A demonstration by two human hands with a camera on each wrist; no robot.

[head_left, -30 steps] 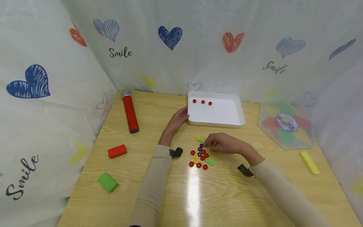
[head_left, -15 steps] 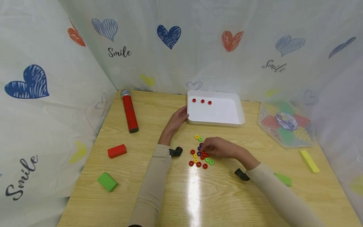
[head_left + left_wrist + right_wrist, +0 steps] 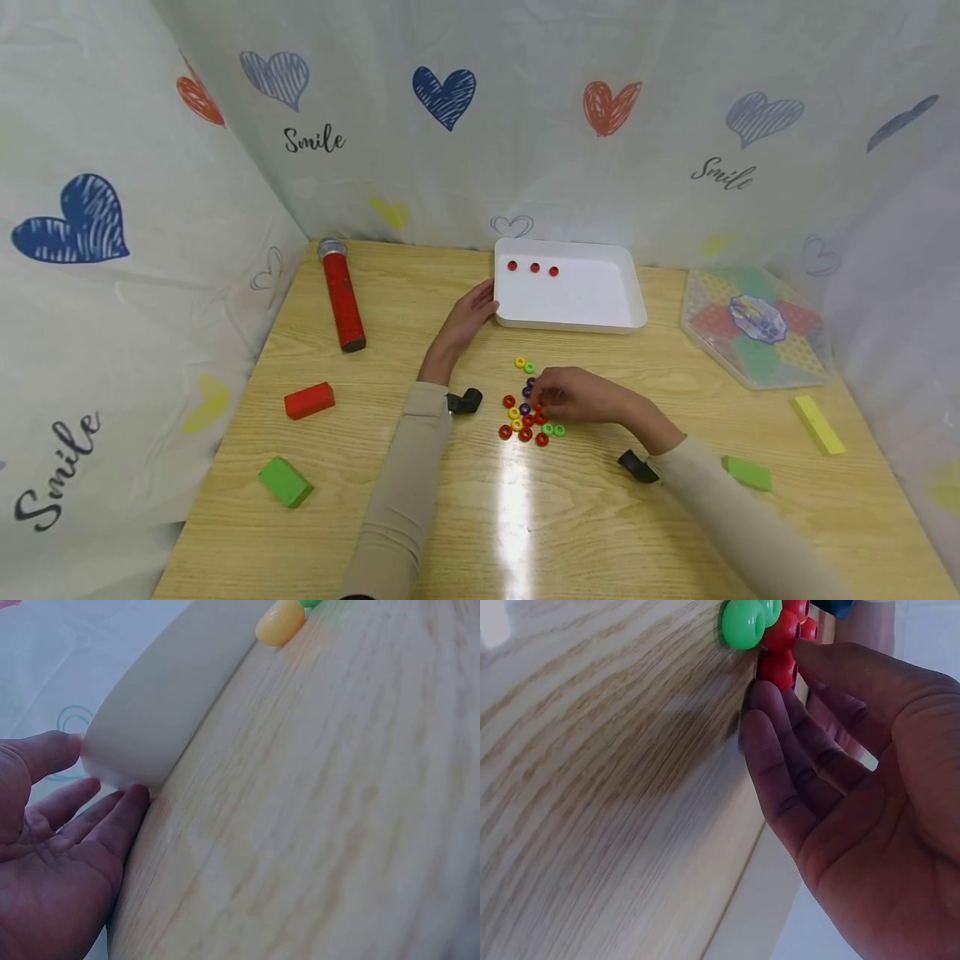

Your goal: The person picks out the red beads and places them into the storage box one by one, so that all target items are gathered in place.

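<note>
My left hand (image 3: 467, 321) rests against the left side of a white tray (image 3: 570, 326), thumb near its front corner. In the left wrist view the fingers are fairly straight, with tips at the tray wall (image 3: 161, 697). Three red beads (image 3: 535, 267) sit in a row inside the tray. My right hand (image 3: 581, 393) is down at a loose group of small ring-shaped beads, red, yellow, green and purple. Seen from the right wrist, its thumb and fingers pinch a red bead (image 3: 777, 669), beside green beads (image 3: 742, 624). Part of the group is hidden under the fingers.
A clear hexagonal case (image 3: 757, 329) with coloured sections lies at right, near a yellow block (image 3: 817, 425) and a green block (image 3: 747, 473). At left are a red microphone-shaped object (image 3: 344, 302), a red block (image 3: 310, 401) and another green block (image 3: 286, 482).
My right hand has moved slightly left and down toward the red beads. A few beads beside its fingers have shifted left. The left hand stays at the tray.
</note>
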